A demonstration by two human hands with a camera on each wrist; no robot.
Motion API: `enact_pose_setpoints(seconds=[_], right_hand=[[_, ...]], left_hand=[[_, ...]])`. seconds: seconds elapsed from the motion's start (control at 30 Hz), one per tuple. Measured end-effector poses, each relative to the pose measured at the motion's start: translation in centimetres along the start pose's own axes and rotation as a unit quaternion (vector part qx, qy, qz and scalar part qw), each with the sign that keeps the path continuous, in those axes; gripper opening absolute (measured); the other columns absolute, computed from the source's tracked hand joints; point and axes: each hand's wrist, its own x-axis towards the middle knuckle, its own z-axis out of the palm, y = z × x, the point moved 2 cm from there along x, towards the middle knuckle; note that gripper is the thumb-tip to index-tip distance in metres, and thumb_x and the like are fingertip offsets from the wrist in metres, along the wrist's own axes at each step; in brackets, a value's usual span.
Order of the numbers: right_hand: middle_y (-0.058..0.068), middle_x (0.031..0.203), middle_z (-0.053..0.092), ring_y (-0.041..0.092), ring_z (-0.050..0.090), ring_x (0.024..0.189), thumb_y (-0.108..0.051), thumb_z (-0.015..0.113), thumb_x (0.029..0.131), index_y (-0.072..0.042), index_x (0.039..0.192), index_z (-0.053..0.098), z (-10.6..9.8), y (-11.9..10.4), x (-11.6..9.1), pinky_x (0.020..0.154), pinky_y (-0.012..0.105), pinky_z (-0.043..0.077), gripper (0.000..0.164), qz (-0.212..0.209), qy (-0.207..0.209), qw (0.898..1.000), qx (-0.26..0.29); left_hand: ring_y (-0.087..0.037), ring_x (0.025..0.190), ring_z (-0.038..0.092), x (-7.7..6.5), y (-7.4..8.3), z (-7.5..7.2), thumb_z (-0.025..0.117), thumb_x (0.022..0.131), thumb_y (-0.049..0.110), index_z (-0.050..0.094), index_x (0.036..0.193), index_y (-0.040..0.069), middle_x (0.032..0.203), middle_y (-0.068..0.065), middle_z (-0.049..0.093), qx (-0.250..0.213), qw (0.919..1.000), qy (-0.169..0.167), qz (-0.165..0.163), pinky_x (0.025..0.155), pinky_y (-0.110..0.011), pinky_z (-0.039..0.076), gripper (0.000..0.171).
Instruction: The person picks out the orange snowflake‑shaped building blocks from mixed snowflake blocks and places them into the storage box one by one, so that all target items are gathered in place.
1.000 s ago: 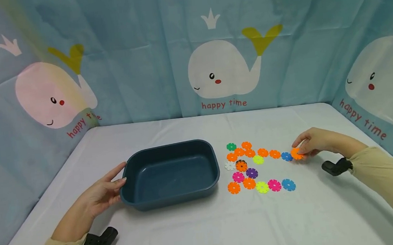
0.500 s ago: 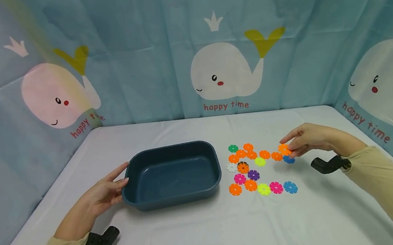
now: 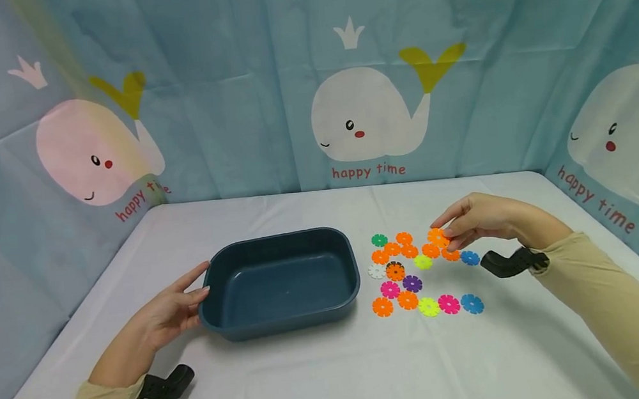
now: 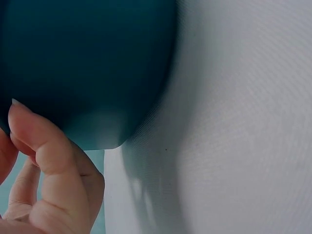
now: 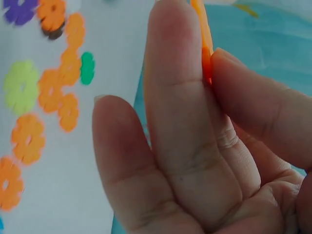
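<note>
Dark blue-green, the tray (image 3: 282,293) stands on the white cloth (image 3: 314,380) in the head view, left of the loose notched discs (image 3: 412,283). The left hand (image 3: 165,314) rests loosely spread fingers against its left end, probably to steady it. The right hand (image 3: 477,217) pinches an orange disc (image 3: 437,236) over the far row, its other fingers loosely bent; fingertips seem to suit so thin a piece. The left wrist view adds a bent digit against the tray's outer wall; whether any finger reaches beneath, I cannot tell. The right wrist view alone shows the held disc edge-on, lifted off the cloth.
</note>
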Motion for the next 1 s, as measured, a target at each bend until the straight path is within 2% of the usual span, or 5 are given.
enact_pose_setpoints(seconds=[0.3,0.43,0.57,0.8,1.0], right_hand=[[0.009,0.083,0.069,0.022,0.071,0.080,-0.005,0.060,0.095,0.015,0.133,0.049,1.7,-2.2,0.8,0.089,0.043,0.052,0.044,-0.017,-0.012,1.000,-0.002],[0.009,0.082,0.069,0.021,0.071,0.080,-0.005,0.060,0.095,0.015,0.133,0.048,2.4,-2.9,1.4,0.089,0.043,0.052,0.044,-0.025,-0.018,1.000,0.004],[0.007,0.080,0.069,0.019,0.071,0.078,-0.006,0.060,0.095,0.015,0.133,0.048,3.0,-3.6,2.0,0.088,0.041,0.053,0.045,-0.034,-0.019,0.999,0.009],[0.008,0.080,0.069,0.018,0.071,0.076,-0.007,0.059,0.096,0.015,0.134,0.047,4.3,-4.6,3.1,0.089,0.044,0.051,0.045,-0.032,-0.013,0.999,0.015],[0.008,0.081,0.068,0.019,0.071,0.077,-0.005,0.058,0.096,0.014,0.134,0.048,5.4,-5.2,3.9,0.085,0.040,0.054,0.044,-0.029,-0.013,0.999,0.020]], left_hand=[[-0.012,0.075,0.061,0.0,0.2,0.2,0.057,0.098,0.007,0.007,0.158,0.021,0.094,-0.002,0.058,0.008,0.9999,0.006,0.001,0.065,-0.025,0.055,0.079],[-0.012,0.076,0.062,-0.1,0.0,0.1,0.058,0.097,0.007,0.032,0.152,0.031,0.094,-0.003,0.058,0.000,1.0000,0.007,0.006,0.065,-0.025,0.056,0.065],[-0.012,0.076,0.062,-0.3,-0.1,-0.1,0.060,0.096,0.007,0.058,0.124,0.039,0.093,-0.003,0.059,-0.011,0.9999,0.005,0.012,0.066,-0.026,0.056,0.043],[-0.011,0.077,0.062,-0.3,0.0,0.1,0.060,0.096,0.008,0.034,0.151,0.032,0.095,-0.001,0.060,-0.007,0.9999,0.003,0.011,0.067,-0.025,0.055,0.065],[-0.012,0.076,0.061,-0.4,0.0,0.0,0.061,0.095,0.008,0.063,0.113,0.040,0.093,-0.002,0.060,-0.013,0.9998,0.000,0.015,0.066,-0.025,0.055,0.037]])
